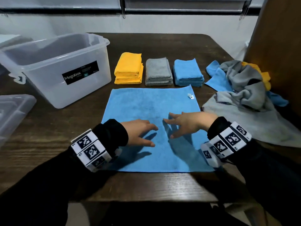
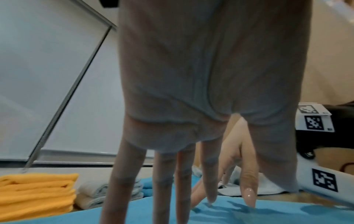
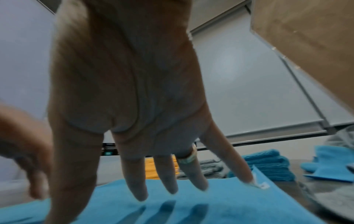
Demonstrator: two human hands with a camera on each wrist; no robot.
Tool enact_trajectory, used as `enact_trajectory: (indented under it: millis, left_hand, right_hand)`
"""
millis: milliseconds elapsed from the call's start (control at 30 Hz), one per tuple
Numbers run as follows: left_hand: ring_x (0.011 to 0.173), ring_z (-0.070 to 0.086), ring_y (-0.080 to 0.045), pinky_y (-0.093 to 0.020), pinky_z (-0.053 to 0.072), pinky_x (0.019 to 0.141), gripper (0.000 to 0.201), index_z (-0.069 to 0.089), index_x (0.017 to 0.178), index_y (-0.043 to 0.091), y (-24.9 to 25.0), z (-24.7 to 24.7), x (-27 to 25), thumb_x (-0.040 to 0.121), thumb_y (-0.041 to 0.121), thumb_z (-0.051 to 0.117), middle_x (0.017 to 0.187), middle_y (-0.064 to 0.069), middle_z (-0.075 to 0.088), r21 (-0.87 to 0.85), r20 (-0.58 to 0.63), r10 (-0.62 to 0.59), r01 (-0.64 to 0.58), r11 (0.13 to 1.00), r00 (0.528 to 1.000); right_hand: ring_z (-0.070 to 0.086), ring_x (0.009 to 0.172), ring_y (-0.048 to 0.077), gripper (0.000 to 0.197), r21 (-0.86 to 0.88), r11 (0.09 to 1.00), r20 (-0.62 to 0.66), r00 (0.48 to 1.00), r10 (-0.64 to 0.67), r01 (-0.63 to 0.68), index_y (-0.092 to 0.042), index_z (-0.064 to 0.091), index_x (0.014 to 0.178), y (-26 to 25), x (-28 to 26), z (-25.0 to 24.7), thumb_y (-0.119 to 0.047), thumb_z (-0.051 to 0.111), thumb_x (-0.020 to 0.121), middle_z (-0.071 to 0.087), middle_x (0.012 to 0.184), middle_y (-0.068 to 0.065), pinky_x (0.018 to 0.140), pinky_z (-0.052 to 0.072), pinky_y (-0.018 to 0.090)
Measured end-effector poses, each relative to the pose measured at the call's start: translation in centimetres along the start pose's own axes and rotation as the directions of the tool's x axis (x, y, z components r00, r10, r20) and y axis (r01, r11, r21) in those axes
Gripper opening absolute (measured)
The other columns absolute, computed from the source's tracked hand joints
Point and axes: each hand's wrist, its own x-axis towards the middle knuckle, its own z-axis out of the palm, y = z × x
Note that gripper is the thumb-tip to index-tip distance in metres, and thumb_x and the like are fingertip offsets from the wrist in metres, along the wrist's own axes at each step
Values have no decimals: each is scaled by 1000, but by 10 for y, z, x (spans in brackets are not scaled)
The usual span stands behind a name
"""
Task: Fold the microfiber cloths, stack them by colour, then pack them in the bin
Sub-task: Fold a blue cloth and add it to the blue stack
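Nearest the person, a blue cloth (image 1: 151, 115) is lying spread flat on the dark wooden table (image 1: 48, 136), its near edge running along just short of the table's front edge. Both hands are hovering palm-down over its near half. The left hand (image 1: 140, 132) is holding its fingers straight and fanned apart, gripping nothing; in the left wrist view the fingertips (image 2: 211, 195) are reaching down to the cloth surface. The right hand (image 1: 187, 123) is likewise keeping its fingers spread and straight, with shadows falling on the fabric beneath; whether they are touching the cloth cannot be told. A small white tag (image 1: 190, 96) is sitting at the cloth's far right corner.

Just beyond the flat cloth, three folded stacks are standing in a row: a yellow stack (image 1: 128, 69) on the left, a grey stack (image 1: 158, 72) in the middle and a blue stack (image 1: 188, 73) on the right, close together but apart.

To the left, a clear plastic bin (image 1: 53, 62) is standing open, and a lid (image 1: 14, 111) is lying at the table's left edge. To the right, a heap of unfolded cloths (image 1: 244, 88), grey, blue and yellow, is lying crumpled.
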Motion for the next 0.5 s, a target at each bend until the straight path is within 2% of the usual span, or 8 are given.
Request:
enact_trajectory:
  millis: [67,133,200,233,300,367,433,500]
  left_hand:
    - [132,38,-31,-34,33,106,81,23,148,13,11,14,-4,86,55,53,148,-15,31,88,75,-81,74,993,994]
    - [140,22,-41,-41,28,112,100,8,151,13,19,26,-8,80,60,59,156,-20,6,152,202,-203,174,973,958]
    - [142,3,-46,-47,22,113,112,-8,151,14,30,32,-12,77,57,65,156,-19,-14,182,276,-282,238,954,919]
    - [143,0,-45,-49,21,113,112,-11,150,12,38,32,-15,79,52,66,156,-19,-16,202,279,-307,257,945,910]
    - [144,4,-40,-47,22,112,94,-2,151,6,53,32,-17,88,35,61,157,-20,-4,267,222,-337,275,924,915]
    - [141,20,-37,-47,31,106,65,20,148,3,62,32,-16,93,18,54,153,-19,17,342,121,-322,265,901,939]
    - [130,41,-36,-43,42,95,43,40,136,4,61,34,-12,95,9,47,141,-16,40,372,35,-277,244,895,960]
    - [118,54,-35,-39,46,86,31,53,123,6,51,30,-9,95,8,43,127,-14,54,337,-63,-239,246,909,969]
  right_hand:
    - [16,146,35,87,0,1000,23,1000,-4,4,-31,3,155,-12,-14,11,-62,51,89,-5,162,7,116,17,42]
    - [11,147,35,98,32,999,42,999,3,-4,-32,-2,154,-21,-25,17,-66,56,83,-13,161,8,117,15,42]
    - [12,147,35,112,31,999,78,997,7,-9,-33,-7,154,-26,-32,20,-69,64,75,-15,161,8,116,20,42]
    - [14,146,35,119,16,1000,97,995,9,-10,-33,-9,153,-28,-36,21,-69,68,70,-16,161,8,115,23,42]
    - [15,146,37,129,-16,1000,116,993,14,-12,-33,-14,152,-33,-40,23,-67,75,64,-18,160,8,114,26,43]
    - [11,146,41,135,-55,998,130,991,23,-16,-30,-19,151,-37,-42,24,-66,77,63,-23,158,10,115,22,46]
    - [7,145,43,136,-72,997,148,989,28,-17,-28,-22,150,-39,-41,26,-65,77,64,-27,156,12,116,18,48]
    - [8,145,44,135,-74,997,153,988,30,-19,-28,-22,150,-40,-40,27,-65,76,65,-28,156,14,116,18,48]
